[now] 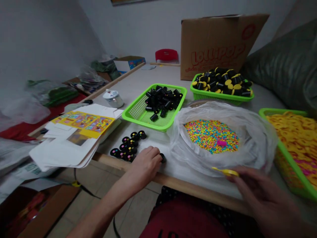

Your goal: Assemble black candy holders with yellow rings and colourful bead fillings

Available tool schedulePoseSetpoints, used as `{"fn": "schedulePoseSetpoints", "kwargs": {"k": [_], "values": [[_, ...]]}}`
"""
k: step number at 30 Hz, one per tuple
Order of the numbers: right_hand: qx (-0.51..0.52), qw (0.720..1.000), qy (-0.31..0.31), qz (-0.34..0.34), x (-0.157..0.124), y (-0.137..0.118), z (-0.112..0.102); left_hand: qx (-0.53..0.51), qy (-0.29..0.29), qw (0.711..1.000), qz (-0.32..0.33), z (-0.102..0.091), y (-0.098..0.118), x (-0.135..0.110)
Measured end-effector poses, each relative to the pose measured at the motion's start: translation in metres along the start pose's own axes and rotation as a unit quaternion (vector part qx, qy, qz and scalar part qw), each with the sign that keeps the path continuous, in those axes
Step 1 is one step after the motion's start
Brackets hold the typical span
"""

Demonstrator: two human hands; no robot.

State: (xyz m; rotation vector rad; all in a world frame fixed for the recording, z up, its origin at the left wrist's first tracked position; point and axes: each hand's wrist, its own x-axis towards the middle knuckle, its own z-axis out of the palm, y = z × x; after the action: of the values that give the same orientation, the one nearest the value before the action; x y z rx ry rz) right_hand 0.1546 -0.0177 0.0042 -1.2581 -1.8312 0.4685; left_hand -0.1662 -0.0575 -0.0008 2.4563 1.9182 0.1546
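A black cup is gripped and largely hidden by the curled left hand, while a yellow lid is pinched by the blurred right hand.

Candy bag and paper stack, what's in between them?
In the head view, a cluster of small black tubs lies between them, and the left hand holds one more tub.

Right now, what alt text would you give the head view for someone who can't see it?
The left hand grips a small black cup at the edge of the table, while the right hand pinches a yellow lid beside an open bag of coloured candy beads. Around it sit green trays of black cups, capped cups and yellow lids.
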Motion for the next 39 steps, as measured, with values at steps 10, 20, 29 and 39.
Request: {"fn": "schedulePoseSetpoints", "kwargs": {"k": [10,20,29,39], "values": [[0.075,0.982,0.022,-0.170,-0.006,-0.032,0.050,-0.601,0.014,0.795,-0.081,-0.002,0.065,-0.003],[0.103,0.926,-0.123,-0.341,-0.016,-0.016,0.059,-0.945,-0.082,0.294,-0.117,0.034,0.086,-0.006],[0.216,0.959,-0.181,0.008,-0.023,-0.020,0.072,-0.842,-0.019,0.473,-0.260,0.024,0.083,-0.002],[0.292,0.915,-0.247,0.132,-0.019,-0.029,0.073,-0.774,-0.014,0.596,-0.215,0.022,0.088,-0.004]]}}
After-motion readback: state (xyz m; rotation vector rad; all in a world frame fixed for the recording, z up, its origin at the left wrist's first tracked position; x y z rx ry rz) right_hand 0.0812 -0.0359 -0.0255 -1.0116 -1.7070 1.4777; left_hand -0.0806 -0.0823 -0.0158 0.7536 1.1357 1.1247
